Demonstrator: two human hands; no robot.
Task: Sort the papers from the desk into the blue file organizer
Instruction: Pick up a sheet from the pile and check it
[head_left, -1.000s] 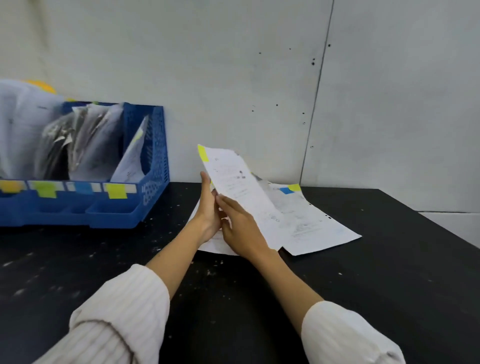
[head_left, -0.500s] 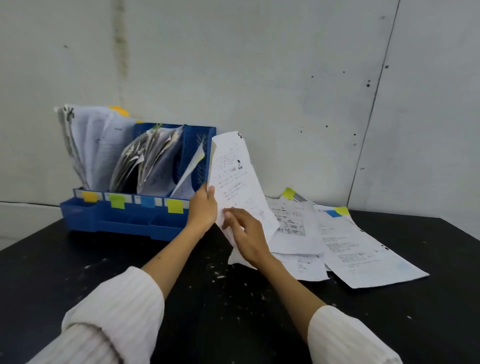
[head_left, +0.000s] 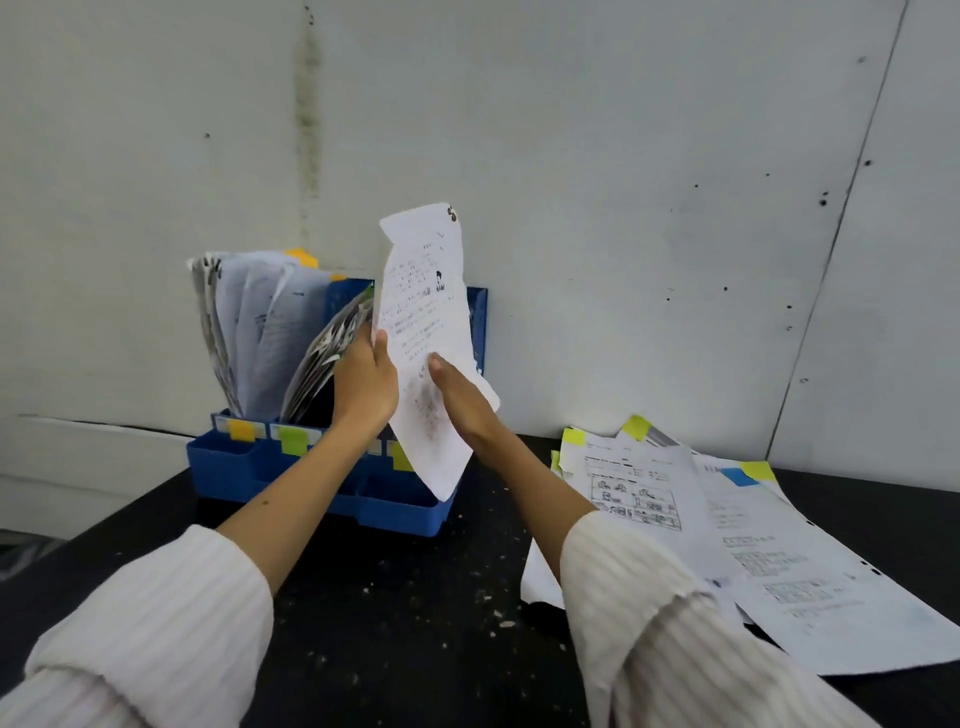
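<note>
In front of the blue file organizer (head_left: 332, 480), head view: both hands hold one printed sheet (head_left: 423, 332) upright, raised off the desk, covering the organizer's right part. Left hand (head_left: 366, 387) grips the sheet's left edge, thumb on the front, fingers curled behind. Right hand (head_left: 460, 397) on the sheet's lower right; thumb lies on the printed face, other fingers hidden behind the paper, so cannot tell how they curl. The sheet's bottom corner hangs in front of the organizer's front trays. Organizer stands at the back of the black desk (head_left: 395, 623), against the grey wall (head_left: 623, 182). Filed papers (head_left: 249, 332) stand upright in its left slots, leaning left; a darker bundle (head_left: 324, 358) is in the next slot, just left of the left hand. Coloured sticky labels (head_left: 241, 430) run along the organizer's front. Right of the organizer, on the desk, a loose pile of papers (head_left: 727, 545) lies overlapped, with yellow and blue tabs at the far edges. White ribbed sleeves (head_left: 156, 623) cover both forearms.
</note>
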